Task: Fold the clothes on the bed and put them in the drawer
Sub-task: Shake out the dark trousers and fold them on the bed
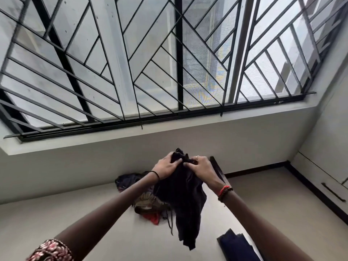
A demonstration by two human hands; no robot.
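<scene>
Both hands, left hand (166, 166) and right hand (200, 167), pinch the dark garment (185, 200) at its top edge above the bed (84, 213); limp, light fabric, best held by corners.

Both arms reach forward, raised; the left hand (168, 166) and right hand (202, 167) meet close together, fingers curled tight, gripping the dark garment (185, 196).

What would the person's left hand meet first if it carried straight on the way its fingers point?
The dark garment it already grips, and just past that the right hand; depth is hard to judge.
</scene>
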